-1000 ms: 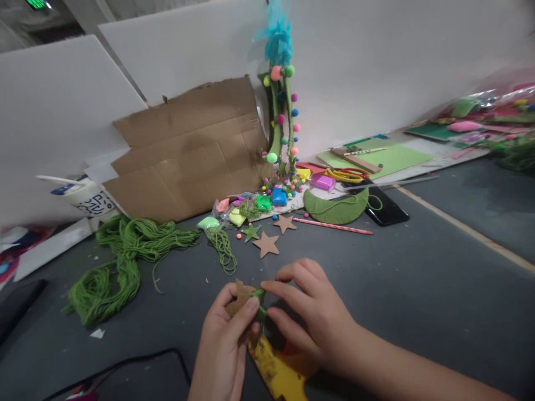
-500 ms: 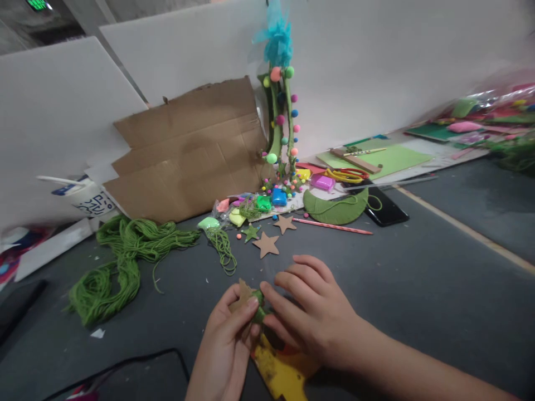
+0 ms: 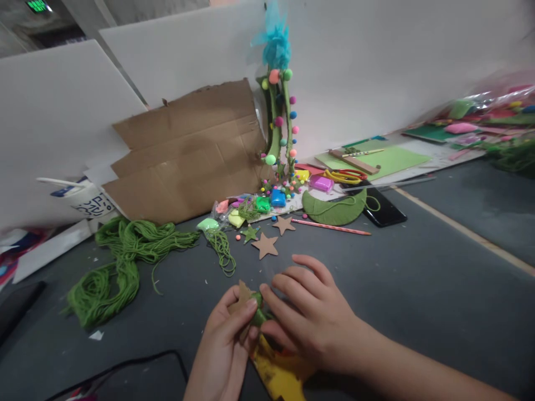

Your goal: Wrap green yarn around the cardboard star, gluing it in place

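Low in the middle of the view, my left hand [image 3: 229, 328] pinches a brown cardboard star [image 3: 243, 291] between thumb and fingers. Green yarn [image 3: 258, 317] is wrapped over part of this star. My right hand [image 3: 311, 312] is at the star's right side, index finger and thumb curled around the green yarn, the other fingers raised and apart. Beneath the hands lies a smudged yellow tool [image 3: 278, 370] that looks like a glue gun, partly hidden. Two bare cardboard stars [image 3: 264, 246] and a small green wrapped star [image 3: 250, 233] rest beyond the hands.
A green yarn skein [image 3: 125, 256] lies left, before a propped cardboard sheet [image 3: 188, 156]. Clay packets [image 3: 263, 204], a pencil [image 3: 334, 227], a green crescent [image 3: 334, 207], a phone [image 3: 387, 209] and scissors [image 3: 346, 176] lie farther back. A pom-pom decoration [image 3: 276, 122] stands behind.
Almost nothing differs. The view has shifted very slightly, and both hands keep nearly the same position around the star.
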Tool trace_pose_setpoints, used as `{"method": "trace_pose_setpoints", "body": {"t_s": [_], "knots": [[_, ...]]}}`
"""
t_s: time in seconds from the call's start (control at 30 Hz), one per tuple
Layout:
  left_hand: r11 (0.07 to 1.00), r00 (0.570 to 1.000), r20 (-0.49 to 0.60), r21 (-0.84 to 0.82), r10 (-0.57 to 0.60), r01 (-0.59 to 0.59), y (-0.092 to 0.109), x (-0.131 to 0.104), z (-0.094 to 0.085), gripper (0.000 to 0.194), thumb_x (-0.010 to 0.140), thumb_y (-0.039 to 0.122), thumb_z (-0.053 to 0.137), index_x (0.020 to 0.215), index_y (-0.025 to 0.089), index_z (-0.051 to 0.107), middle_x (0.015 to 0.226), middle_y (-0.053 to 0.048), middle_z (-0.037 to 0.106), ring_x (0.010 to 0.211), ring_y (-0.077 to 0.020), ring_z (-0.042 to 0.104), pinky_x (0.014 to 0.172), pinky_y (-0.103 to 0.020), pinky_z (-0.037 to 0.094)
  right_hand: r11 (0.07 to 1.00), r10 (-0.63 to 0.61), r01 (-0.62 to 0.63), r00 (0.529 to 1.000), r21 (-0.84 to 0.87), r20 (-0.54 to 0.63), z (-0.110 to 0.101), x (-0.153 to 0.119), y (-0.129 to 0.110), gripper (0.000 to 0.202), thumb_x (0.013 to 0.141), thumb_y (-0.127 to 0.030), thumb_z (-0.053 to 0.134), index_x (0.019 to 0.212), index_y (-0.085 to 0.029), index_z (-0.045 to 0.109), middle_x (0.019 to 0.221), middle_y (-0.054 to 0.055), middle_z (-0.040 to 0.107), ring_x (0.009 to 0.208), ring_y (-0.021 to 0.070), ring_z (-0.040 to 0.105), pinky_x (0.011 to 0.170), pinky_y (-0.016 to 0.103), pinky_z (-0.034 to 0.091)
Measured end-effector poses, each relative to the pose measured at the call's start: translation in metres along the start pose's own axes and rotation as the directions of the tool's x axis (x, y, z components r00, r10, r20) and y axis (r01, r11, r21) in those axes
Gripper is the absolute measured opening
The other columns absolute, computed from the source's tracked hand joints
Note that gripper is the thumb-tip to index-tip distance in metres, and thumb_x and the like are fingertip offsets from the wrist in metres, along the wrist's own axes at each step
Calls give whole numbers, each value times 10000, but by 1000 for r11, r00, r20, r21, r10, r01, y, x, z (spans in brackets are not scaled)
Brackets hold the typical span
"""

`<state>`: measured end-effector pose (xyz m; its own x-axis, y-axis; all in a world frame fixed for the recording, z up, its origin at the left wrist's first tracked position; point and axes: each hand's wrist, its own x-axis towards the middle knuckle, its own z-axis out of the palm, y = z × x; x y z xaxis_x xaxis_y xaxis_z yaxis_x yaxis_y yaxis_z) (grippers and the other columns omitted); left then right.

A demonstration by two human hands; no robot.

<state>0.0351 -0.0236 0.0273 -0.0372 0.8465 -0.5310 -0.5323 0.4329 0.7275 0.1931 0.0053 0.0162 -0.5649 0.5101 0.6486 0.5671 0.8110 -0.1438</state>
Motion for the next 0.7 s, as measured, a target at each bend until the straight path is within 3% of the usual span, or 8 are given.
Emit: {"method": "trace_pose_setpoints", "body": {"t_s": [0.37,0.5,0.7], "knots": [[996,998,-6,-63,60,-60,8,0,-4,139,720,115,729,817,149,636,706,37,600,549,-41,529,499,-126,440,998,48,-50,996,36,74,12,-3,-3,403,889,-151,447,1286,-119,504,1053,100,618,1001,245,508,1067,485,207],[985,991,-52,-121,121,-127,8,1,-2,203,657,127,776,811,150,645,714,27,613,564,-60,540,491,-141,441,991,84,-95,989,96,118,17,-3,-5,571,807,-171,533,1364,-127,415,1079,119,584,1002,270,494,1032,519,266],[950,961,-62,-148,270,-276,13,-6,16,203,633,156,796,697,163,603,604,35,594,492,-56,474,458,-144,399,959,132,-172,974,223,182,19,-1,-2,807,684,6,445,1445,-182,252,1148,123,521,1025,263,471,910,454,439]]}}
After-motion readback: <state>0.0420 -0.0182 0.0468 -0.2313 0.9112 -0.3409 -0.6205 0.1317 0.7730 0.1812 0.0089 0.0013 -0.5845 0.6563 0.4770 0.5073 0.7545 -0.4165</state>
